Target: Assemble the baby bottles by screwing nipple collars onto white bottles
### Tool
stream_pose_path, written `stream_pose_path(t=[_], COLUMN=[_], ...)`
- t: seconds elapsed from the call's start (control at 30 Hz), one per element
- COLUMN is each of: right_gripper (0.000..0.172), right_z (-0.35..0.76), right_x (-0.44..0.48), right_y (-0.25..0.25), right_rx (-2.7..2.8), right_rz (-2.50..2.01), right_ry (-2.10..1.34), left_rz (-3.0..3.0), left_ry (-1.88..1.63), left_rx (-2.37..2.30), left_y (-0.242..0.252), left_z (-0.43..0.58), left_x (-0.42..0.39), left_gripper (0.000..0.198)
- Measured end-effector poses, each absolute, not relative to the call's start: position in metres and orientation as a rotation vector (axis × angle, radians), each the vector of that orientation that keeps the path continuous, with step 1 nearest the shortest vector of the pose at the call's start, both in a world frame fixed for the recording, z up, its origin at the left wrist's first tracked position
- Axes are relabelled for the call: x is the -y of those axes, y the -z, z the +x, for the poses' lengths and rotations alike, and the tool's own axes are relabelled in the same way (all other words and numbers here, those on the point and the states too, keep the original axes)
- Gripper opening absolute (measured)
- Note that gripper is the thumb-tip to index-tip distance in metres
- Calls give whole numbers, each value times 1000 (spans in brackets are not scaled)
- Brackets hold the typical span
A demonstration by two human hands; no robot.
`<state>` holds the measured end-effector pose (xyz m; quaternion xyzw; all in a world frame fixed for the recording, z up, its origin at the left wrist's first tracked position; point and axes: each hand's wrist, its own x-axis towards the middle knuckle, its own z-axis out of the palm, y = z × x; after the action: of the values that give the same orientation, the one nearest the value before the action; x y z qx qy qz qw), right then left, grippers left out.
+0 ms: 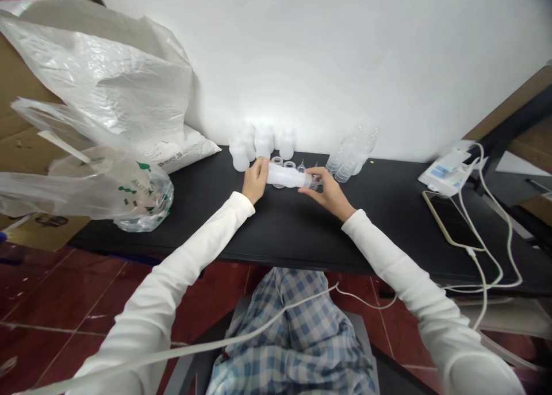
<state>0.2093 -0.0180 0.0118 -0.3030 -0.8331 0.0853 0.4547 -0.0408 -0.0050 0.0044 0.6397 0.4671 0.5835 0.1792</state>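
A translucent white plastic bottle (286, 176) lies sideways in the air between my hands, above the black table. My left hand (256, 180) is closed around its base end. At the other end, the fingers of my right hand (325, 191) grip a clear cap or nozzle piece (313, 181), which meets the bottle's neck; whether it is fully fitted I cannot tell. Just behind the bottle, several clear rings (277, 160) and small pointed clear pieces (301, 166) rest on the table, partly hidden by the bottle and my hands.
Several white bottles (240, 152) stand against the wall, left of centre. Clear domed covers (346, 164) are grouped to the right. A large white sack (129, 79) and a clear plastic bag (142, 196) occupy the left. A phone (451, 219) with a white cable (483, 274) lies at right.
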Motion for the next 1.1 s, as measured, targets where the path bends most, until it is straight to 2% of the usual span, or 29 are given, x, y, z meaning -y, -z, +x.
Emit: stream_pose_path(t=[0.1,0.2,0.37,0.47,0.53,0.77,0.9,1.1], right_gripper=[22,22,34,40,40,42,41,46], right_z=[221,230,232,231,232,237,238,238], right_x=[13,9,9,8,8,8,8,10], right_y=[-12,-13,-13,-11,-11,-13,-13,-13], right_rx=[2103,2010,1974,1958,1959,1969,1976,2010], right_rz=[-674,-685,-744,-731,-750,-956,-975,-1007], right_ry=[245,415,341,293,228,156,225,223], left_rz=[1301,984,1036,1181,1299,1674,1675,1600], left_ry=[-1447,-1470,-1619,-1673,-1702,-1494,-1443,-1544], left_rx=[-1356,-1152,-879,-905,-1046,-1897,-1904,-1785], left_y=[0,2,4,10,16,33,36,33], left_z=[-47,-59,-74,-81,-85,-99,-101,-96], left_x=[-7,-16,-14,-14,-15,-8,-11,-20], left_gripper=[59,62,63,79,82,62,58,58])
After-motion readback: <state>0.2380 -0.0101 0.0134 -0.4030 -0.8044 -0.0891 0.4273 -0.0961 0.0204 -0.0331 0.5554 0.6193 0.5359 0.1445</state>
